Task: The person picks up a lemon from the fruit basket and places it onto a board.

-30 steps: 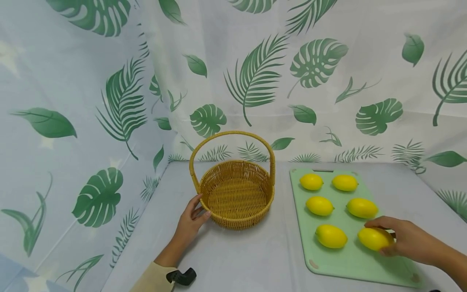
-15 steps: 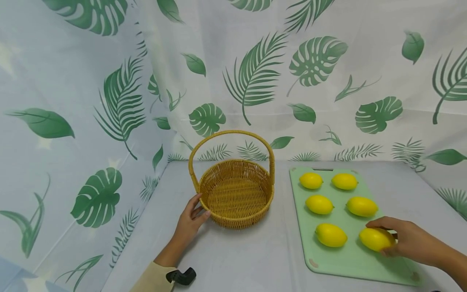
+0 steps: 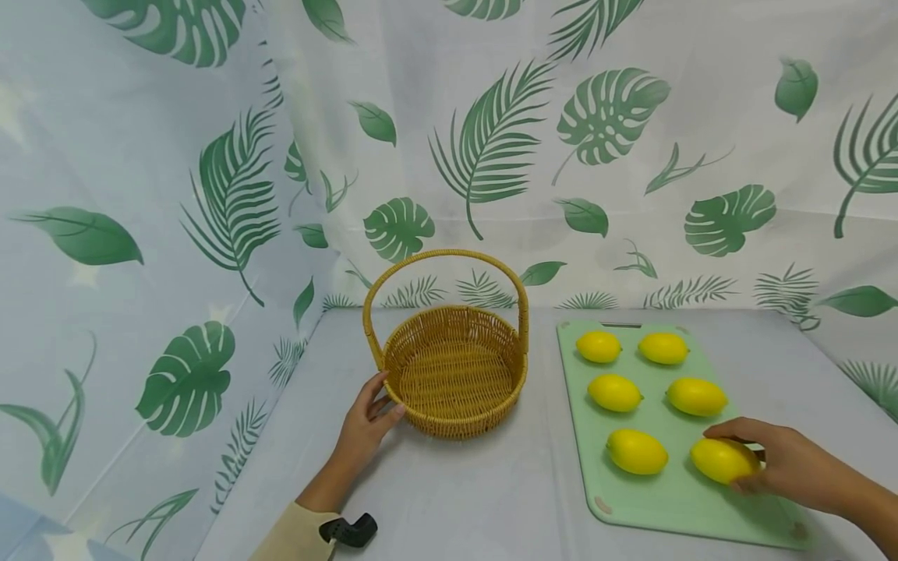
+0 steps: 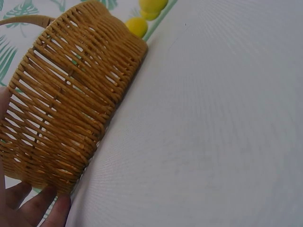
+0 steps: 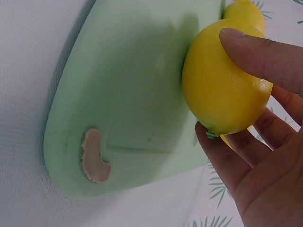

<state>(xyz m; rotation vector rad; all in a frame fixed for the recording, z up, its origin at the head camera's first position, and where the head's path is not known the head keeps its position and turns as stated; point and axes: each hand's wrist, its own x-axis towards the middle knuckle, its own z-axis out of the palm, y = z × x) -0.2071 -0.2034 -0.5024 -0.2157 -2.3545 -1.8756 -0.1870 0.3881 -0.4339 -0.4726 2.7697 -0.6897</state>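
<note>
A round wicker basket (image 3: 456,425) with a tall arched handle stands left of centre in the head view, nothing inside it. My left hand (image 3: 365,427) holds its near left side, thumb at the rim; in the left wrist view the fingertips (image 4: 59,208) press against the woven wall. On the right, my right hand (image 3: 793,467) grips a yellow lemon (image 3: 721,460) at the near right of a green cutting board (image 3: 673,506). The right wrist view shows the thumb on one side of this lemon (image 5: 222,80) and curled fingers on the other.
Several more lemons lie in two columns on the board, such as the near left lemon (image 3: 637,452) and the lemon (image 3: 696,397) behind the held one. The white tabletop (image 3: 484,499) meets a leaf-patterned curtain (image 3: 505,156) at the back and left.
Between a second and half a second ago, my right hand and its lemon shift very slightly right. The left hand and basket stay in place.
</note>
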